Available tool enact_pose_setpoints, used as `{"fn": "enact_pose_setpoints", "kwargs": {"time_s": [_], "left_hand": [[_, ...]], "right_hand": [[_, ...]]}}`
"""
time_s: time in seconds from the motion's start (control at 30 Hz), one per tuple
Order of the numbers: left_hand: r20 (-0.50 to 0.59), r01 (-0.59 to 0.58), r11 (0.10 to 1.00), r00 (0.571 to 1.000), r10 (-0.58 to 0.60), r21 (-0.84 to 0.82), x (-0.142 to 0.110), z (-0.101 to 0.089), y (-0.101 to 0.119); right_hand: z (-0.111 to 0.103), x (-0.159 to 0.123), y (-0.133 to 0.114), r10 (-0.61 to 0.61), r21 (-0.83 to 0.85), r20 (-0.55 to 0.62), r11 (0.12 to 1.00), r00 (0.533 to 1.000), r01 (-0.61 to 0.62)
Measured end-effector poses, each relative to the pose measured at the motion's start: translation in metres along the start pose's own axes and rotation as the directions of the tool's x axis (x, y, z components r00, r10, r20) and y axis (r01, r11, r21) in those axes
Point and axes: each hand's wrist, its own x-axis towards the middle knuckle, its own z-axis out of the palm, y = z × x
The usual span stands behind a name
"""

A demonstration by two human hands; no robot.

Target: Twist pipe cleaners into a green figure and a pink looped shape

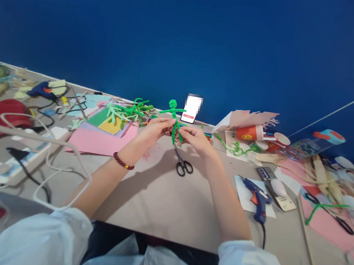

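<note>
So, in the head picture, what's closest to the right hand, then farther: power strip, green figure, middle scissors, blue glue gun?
1. Green figure: held by the right hand.
2. Middle scissors: on the table, just below.
3. Blue glue gun: off to the right.
4. Power strip: far left.

The left arm (102, 181) comes up from the lower left, and the right arm (223, 193) comes up from the lower right. Both lean in. The left hand (157, 130) and the right hand (198, 141) are near each other in the middle of the picture, fingers bent and pinching.
</note>
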Motion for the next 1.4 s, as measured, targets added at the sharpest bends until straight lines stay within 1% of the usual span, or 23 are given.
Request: {"fn": "enact_pose_setpoints", "kwargs": {"time_s": [0.17,0.27,0.37,0.47,0.53,0.7,0.77,0.83,0.9,0.97,1.03,1.1,1.17,1.23,1.3,1.4], "left_hand": [[-0.037,0.011,1.000,0.999,-0.011,-0.004,0.001,0.000,0.004],[-0.065,0.019,1.000,0.998,-0.019,-0.007,0.000,0.001,0.004],[-0.065,0.021,1.000,0.998,-0.020,0.011,0.000,0.001,0.002],[-0.052,0.007,0.999,0.999,-0.005,0.046,0.001,0.000,0.001],[-0.039,0.002,0.999,0.999,0.000,0.048,0.002,-0.001,0.002],[-0.029,0.051,0.998,0.998,-0.052,-0.025,0.002,0.002,0.009],[-0.005,0.023,0.999,1.000,-0.023,-0.044,0.000,0.004,0.009],[0.020,-0.030,0.999,0.999,0.031,-0.038,-0.001,0.004,0.006],[0.024,-0.073,0.997,0.997,0.073,-0.014,-0.001,0.004,0.003],[0.006,-0.093,0.996,0.996,0.093,0.004,0.000,0.003,-0.001],[-0.013,-0.107,0.994,0.994,0.108,0.013,0.001,0.002,-0.002],[-0.034,-0.125,0.992,0.991,0.126,0.024,0.002,0.001,-0.003],[-0.060,-0.135,0.990,0.989,0.136,0.032,0.002,0.001,-0.003],[-0.094,-0.129,0.991,0.987,0.131,0.028,0.002,0.002,-0.002],[-0.129,-0.124,0.992,0.984,0.126,0.027,0.001,0.003,-0.001],[-0.147,-0.135,0.990,0.979,0.138,0.036,0.000,0.004,0.001]], "right_hand": [[0.001,0.001,-0.001,0.049,0.063,-0.046,0.997,0.998,-0.046],[0.001,0.001,-0.003,0.073,0.060,-0.123,0.996,0.990,-0.066],[0.002,0.001,-0.003,0.003,0.012,-0.183,1.000,0.983,-0.001],[0.003,0.002,0.000,-0.098,-0.030,-0.176,0.995,0.979,0.094],[0.004,0.003,0.001,-0.144,-0.044,-0.181,0.989,0.973,0.138],[0.007,0.003,0.003,-0.154,-0.088,-0.201,0.986,0.967,0.138],[0.008,0.002,0.002,-0.160,-0.096,-0.207,0.985,0.965,0.143],[0.010,0.002,0.001,-0.163,-0.092,-0.203,0.985,0.965,0.147],[0.011,0.002,0.000,-0.175,-0.107,-0.208,0.982,0.962,0.155],[0.012,0.002,0.000,-0.206,-0.162,-0.236,0.972,0.950,0.171],[0.013,0.001,0.001,-0.265,-0.252,-0.278,0.948,0.923,0.196],[0.013,0.000,0.001,-0.355,-0.381,-0.285,0.894,0.890,0.234],[0.013,-0.001,0.001,-0.455,-0.529,-0.238,0.802,0.858,0.278],[0.014,-0.002,0.001,-0.526,-0.638,-0.181,0.706,0.831,0.308],[0.016,-0.001,0.003,-0.561,-0.691,-0.159,0.651,0.813,0.314],[0.019,0.000,0.007,-0.613,-0.714,-0.168,0.615,0.772,0.333]]}}
